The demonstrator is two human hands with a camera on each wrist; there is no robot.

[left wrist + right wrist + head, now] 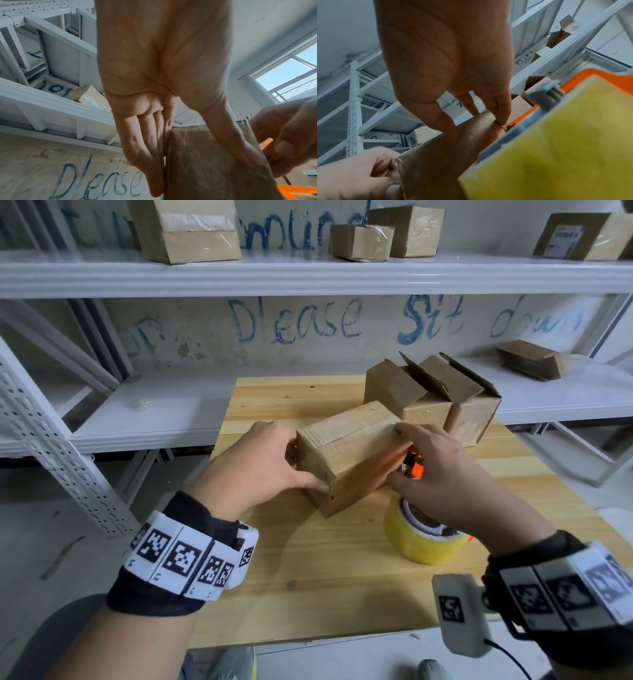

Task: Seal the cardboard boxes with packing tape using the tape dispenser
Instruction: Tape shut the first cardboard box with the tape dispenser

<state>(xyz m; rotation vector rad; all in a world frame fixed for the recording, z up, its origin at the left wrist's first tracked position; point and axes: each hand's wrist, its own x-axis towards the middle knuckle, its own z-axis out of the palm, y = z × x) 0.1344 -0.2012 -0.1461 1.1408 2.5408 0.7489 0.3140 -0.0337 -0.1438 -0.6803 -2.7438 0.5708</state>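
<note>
While the closed box (349, 453) is clasped at its left end by the left hand (260, 460), with the thumb (229, 138) laid along the near side and the straight fingers (147, 146) pressed flat against the end face, it is kept tilted on the desk (342, 570). That grip is wide, spanning the end of the box. At the right end, the right hand (442, 470) is set against the box, its fingertips (448, 129) pressed on the upper edge and its thumb held low near the bottom corner; the fingers are only slightly bent, so this grip is loose and nothing is clasped in it. A strip of clear tape is seen along the seam on top of the box. Just beneath the right hand, the tape dispenser (412, 469) is laid on the desk, touching or nearly touching the right end of the box; which cannot be told. Its orange frame is seen between the fingers, and its yellow tape roll (421, 535) is seen below the wrist. Behind the closed box, two open boxes (442, 395) are stood side by side on the desk, flaps raised. Beyond the desk, white shelves (308, 275) are lined against a wall with blue writing, and more boxes (188, 231) are stored on them.
</note>
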